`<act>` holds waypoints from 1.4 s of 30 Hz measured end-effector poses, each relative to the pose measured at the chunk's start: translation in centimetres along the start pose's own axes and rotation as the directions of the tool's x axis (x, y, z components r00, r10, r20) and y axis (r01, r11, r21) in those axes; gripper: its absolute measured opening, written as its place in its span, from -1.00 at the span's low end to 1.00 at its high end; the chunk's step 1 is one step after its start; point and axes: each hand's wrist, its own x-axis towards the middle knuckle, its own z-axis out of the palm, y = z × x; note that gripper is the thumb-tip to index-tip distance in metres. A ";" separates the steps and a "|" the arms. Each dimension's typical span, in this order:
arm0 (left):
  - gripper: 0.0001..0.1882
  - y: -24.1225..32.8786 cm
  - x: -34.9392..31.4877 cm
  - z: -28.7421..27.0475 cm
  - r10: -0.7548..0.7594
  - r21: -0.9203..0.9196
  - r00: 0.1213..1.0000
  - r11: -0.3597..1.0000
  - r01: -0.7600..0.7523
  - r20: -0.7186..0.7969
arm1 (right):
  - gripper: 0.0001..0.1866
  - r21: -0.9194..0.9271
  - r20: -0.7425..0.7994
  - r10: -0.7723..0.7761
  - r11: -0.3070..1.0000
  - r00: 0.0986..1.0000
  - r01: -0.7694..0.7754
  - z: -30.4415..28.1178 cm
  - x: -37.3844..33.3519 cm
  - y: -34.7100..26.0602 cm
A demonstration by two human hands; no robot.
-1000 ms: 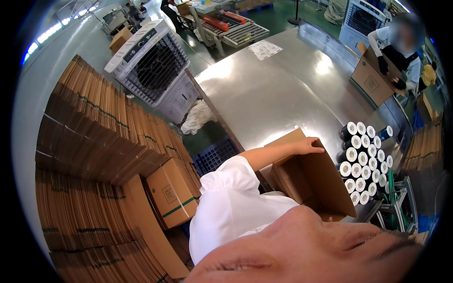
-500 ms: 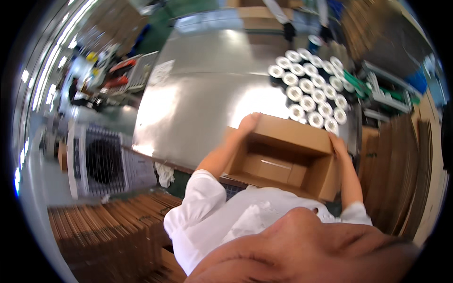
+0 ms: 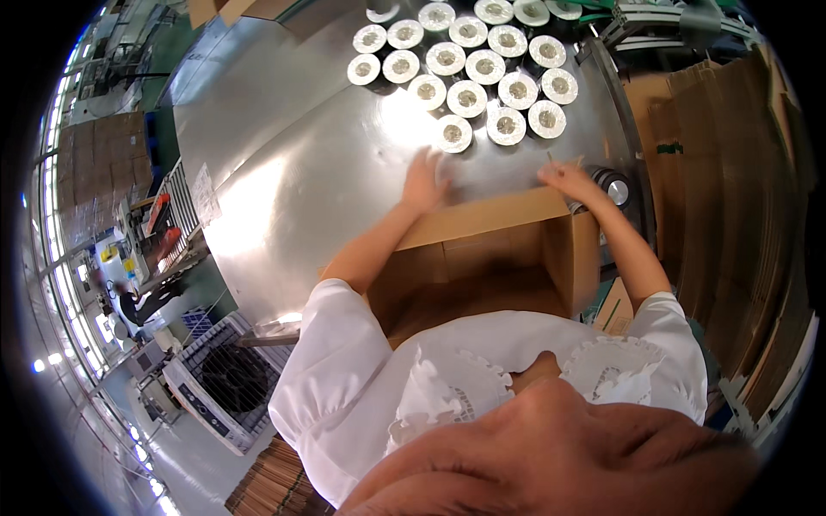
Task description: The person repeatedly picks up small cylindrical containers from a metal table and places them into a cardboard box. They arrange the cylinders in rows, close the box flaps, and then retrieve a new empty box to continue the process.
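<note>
An open brown cardboard box sits against my front, its open side toward me and its inside in shadow. Past its far wall, my left hand is off the cardboard, with fingers apart and smeared by motion, close to the nearest spools. My right hand is beyond the box's right corner with its fingers curled together; a thin strip seems to show by the fingertips, too small to name. Several dark spools with white ring-shaped tops stand grouped on the metal table. Beside my right wrist lies a dark cylinder with a pale end.
The shiny metal table has a raised edge at right. Stacked flat cardboard stands beyond it, and more cardboard lies at lower left. A grey fan unit stands left of the table. Green and metal framing is at far right.
Both hands have let go of the box's upper edges and moved forward past it. The view has shifted, so the spools appear higher and the box nearer my body.
</note>
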 end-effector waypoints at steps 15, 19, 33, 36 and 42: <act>-0.57 -3.1 15.1 0.0 -0.081 0.466 0.969 0.884 -0.038 0.232 | -0.10 -0.335 -0.379 -0.158 0.942 0.912 0.024 -6.5 16.3 1.7; -0.58 -4.5 13.2 -5.5 -0.188 0.355 0.951 0.930 0.092 0.247 | -0.19 -0.450 -0.221 -0.187 0.890 0.957 0.070 -10.2 11.2 -1.6; -0.70 9.2 -10.8 -16.6 -0.229 -0.335 0.889 0.866 0.372 0.396 | -0.55 -0.643 0.310 -0.644 0.400 0.699 0.653 -5.3 -20.2 -14.9; -0.75 5.1 -13.9 -6.7 -0.102 0.535 0.866 0.819 -0.205 0.489 | -0.42 -0.439 0.499 -0.539 0.518 0.679 0.734 4.1 -19.6 -13.5; -0.72 -0.7 -15.3 0.9 -0.334 0.630 0.709 0.751 -0.198 0.621 | -0.32 -0.445 0.421 -0.184 0.812 0.888 0.379 22.1 -5.0 -9.8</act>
